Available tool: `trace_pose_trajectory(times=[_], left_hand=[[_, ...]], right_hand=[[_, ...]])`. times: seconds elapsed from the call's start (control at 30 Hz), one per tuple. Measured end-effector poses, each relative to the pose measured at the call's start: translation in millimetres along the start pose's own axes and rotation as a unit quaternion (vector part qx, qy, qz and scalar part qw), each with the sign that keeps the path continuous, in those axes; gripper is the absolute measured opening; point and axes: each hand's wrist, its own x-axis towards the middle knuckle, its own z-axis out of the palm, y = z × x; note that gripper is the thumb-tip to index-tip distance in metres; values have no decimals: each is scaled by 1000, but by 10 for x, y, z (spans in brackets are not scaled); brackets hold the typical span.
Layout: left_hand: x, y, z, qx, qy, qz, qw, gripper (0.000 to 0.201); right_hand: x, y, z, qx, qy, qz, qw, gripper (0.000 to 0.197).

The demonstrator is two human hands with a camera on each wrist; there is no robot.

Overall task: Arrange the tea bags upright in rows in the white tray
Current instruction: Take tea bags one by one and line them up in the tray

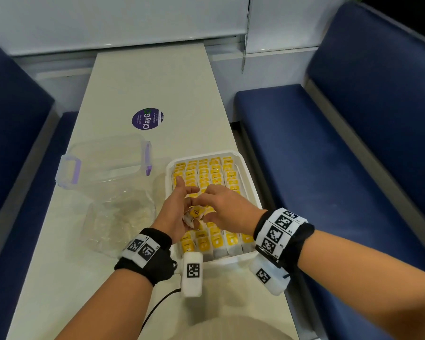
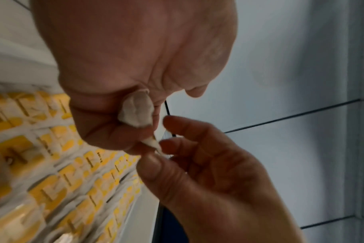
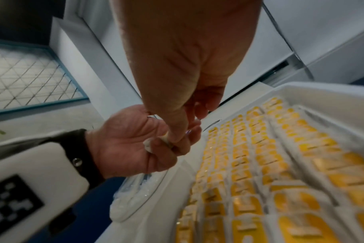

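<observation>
The white tray sits on the table's right side, packed with upright rows of yellow tea bags. Both hands hover over its middle. My left hand has its lower fingers curled round a small bunch of tea bags, thumb and forefinger stretched out. My right hand pinches one bag of that bunch between thumb and fingers. The left wrist view shows a crumpled white bag in the left palm and the right hand's thumb at a bag's edge. The right wrist view shows the same pinch on the bag beside the tray.
A clear plastic box with purple latches and a crumpled clear bag lie left of the tray. A purple round sticker is on the pale table farther back. Blue benches flank the table on both sides.
</observation>
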Motion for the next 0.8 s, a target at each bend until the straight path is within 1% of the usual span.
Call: trace_pose_trajectory(times=[0.07, 0.13, 0.27, 0.37, 0.4, 0.47, 0.5, 0.53, 0.6, 0.63, 0.7, 0.8], left_hand=[[6, 18, -21, 7, 1, 16, 1000, 72], [11, 26, -55, 5, 3, 29, 1000, 71], [3, 11, -76, -16, -7, 60, 998, 70], [-6, -25, -76, 15, -41, 77, 996, 55], [-7, -38, -80, 24, -51, 79, 995, 54], [8, -68, -105, 45, -63, 86, 993, 62], [5, -75, -113, 68, -65, 92, 991, 62], [9, -84, -122, 93, -64, 101, 988, 55], [14, -85, -134, 136, -50, 120, 982, 27], [16, -82, -141, 152, -41, 128, 979, 18], [27, -87, -154, 184, -21, 144, 972, 11], [30, -87, -142, 200, 2, 164, 966, 10]], right_hand=[[19, -28, 26, 19, -17, 14, 1000, 35], [14, -34, 39, 31, -14, 8, 999, 29], [13, -53, 15, 101, 33, 12, 994, 20], [75, -34, -22, 115, 51, 38, 991, 15], [91, -23, -35, 123, 52, 53, 990, 15], [115, -5, -49, 141, 65, 74, 985, 14], [123, 0, -51, 154, 78, 83, 981, 14], [125, 5, -59, 166, 95, 90, 977, 15], [134, 32, -67, 172, 122, 99, 973, 18], [138, 48, -76, 167, 127, 104, 972, 18], [143, 75, -88, 162, 128, 111, 972, 16], [138, 84, -111, 166, 130, 112, 971, 13]])
